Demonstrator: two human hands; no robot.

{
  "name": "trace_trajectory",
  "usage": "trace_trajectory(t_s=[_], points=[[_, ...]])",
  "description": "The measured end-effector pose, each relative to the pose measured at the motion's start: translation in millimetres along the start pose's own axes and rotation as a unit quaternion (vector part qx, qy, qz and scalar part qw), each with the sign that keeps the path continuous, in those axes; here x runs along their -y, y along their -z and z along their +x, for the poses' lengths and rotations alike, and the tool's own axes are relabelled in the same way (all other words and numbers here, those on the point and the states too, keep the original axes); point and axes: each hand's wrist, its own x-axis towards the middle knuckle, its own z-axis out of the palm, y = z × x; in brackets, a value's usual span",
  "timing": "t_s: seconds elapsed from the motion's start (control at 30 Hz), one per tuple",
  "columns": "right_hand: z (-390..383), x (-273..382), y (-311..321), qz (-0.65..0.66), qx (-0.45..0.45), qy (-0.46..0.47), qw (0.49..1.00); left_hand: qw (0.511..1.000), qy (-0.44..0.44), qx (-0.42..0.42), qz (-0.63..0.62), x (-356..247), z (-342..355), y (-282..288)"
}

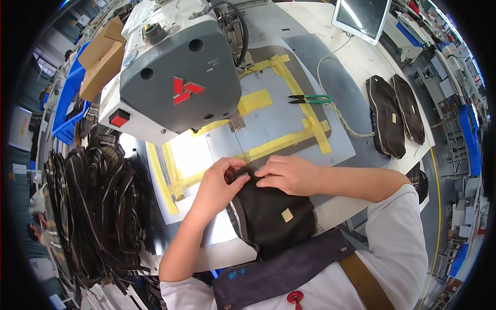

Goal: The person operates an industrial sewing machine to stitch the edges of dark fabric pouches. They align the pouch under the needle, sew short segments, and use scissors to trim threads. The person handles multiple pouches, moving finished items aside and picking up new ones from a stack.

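Observation:
A dark brown zippered cloth pouch lies at the near edge of the sewing machine's work plate, with a small pale label on its upper face. My left hand pinches its far left corner between thumb and fingers, beside the zipper that runs down the left side. From the right, my right hand has its fingers curled and pressed on the far edge of the same pouch, close to the left thumb. Just beyond my hands, the large grey sewing machine head overhangs the plate. Cloth under my fingertips is partly hidden.
Yellow tape borders the pale plate. Green-handled thread snips on a cord lie right of the machine. Two finished-looking pouches rest at the right. A heap of dark zippered pieces hangs at the left. A tablet stands far right.

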Motion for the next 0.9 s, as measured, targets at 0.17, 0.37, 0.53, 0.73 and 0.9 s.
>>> trace_trajectory(t_s=[0.17,0.37,0.53,0.73,0.9], points=[[-6.1,-33.1,38.6,-0.238,-0.026,-0.186,0.953,0.998,-0.011,0.055,0.017,0.0,1.5,14.4],[-30.5,-93.9,86.3,-0.325,-0.056,-0.246,0.911,0.99,-0.067,0.083,-0.089,20.1,9.1,17.7],[-2.5,-67.8,76.1,-0.322,-0.035,-0.238,0.916,0.983,-0.08,0.098,-0.131,23.0,7.9,20.0],[55.8,-19.6,51.7,-0.307,0.07,-0.031,0.949,0.986,-0.026,0.119,-0.11,19.4,9.9,23.5],[82.1,-36.7,50.3,-0.315,0.14,0.101,0.933,0.978,-0.028,0.134,-0.156,23.5,10.0,24.0]])
